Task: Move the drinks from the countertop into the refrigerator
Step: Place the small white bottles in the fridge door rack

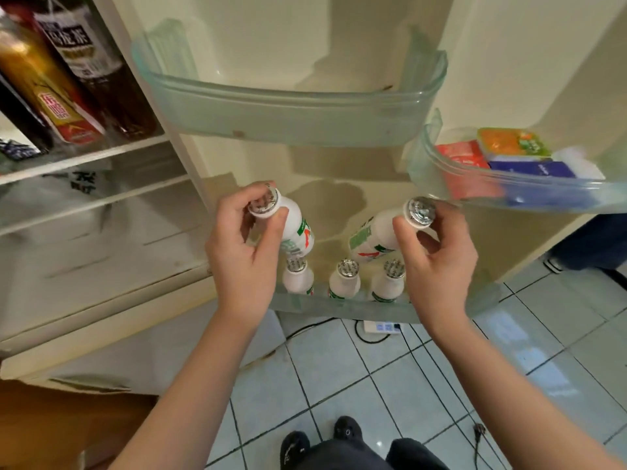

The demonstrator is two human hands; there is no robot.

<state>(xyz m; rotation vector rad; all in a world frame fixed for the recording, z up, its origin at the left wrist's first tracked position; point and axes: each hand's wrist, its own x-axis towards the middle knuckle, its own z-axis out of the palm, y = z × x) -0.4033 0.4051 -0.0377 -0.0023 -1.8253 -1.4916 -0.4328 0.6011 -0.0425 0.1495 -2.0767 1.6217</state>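
Your left hand (244, 252) pinches the left bottle (293, 225) at its neck, fingers curled just under the foil cap. Your right hand (437, 262) grips the right bottle (375, 235) the same way. Both bottles hang tilted just above the door shelf (339, 308). Three standing bottles (344, 281) sit upright in it, below and between your hands. The bottles look like light, stiff white plastic, smooth and probably slippery. The crinkled foil seems easy to puncture, so hold by the narrow neck. The shelf is hard, translucent plastic.
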